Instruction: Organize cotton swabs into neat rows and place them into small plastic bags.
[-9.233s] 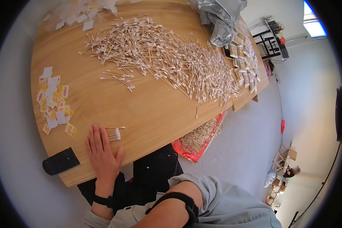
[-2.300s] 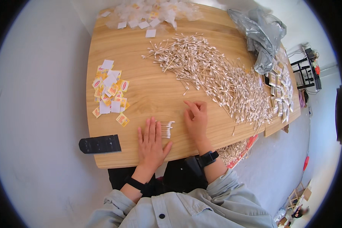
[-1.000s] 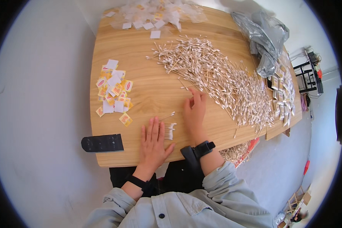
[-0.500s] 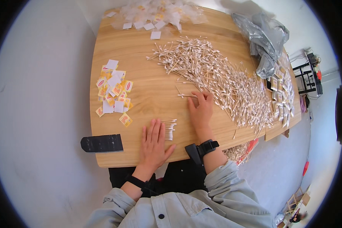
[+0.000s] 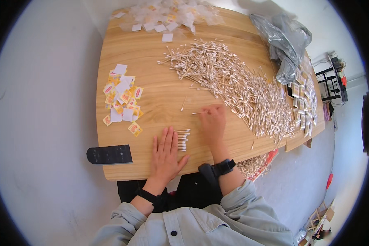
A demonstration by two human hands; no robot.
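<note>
swabs [image 5: 183, 141] poke out in a row under flat, spread left hand [image 5: 165, 156] on counter [image 5: 151, 78] | right hand [image 5: 214, 123] seems to pinch one swab [image 5: 197, 112] | row might roll apart if left hand slides or lifts

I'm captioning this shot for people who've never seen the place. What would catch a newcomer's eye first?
The big loose heap of cotton swabs, sprawling across the middle and right of the wooden table, would probably draw the eye first. Next come the left hand, lying flat over a small row of swabs near the front edge, and the scattered yellow-and-white cards at the table's left.
</note>
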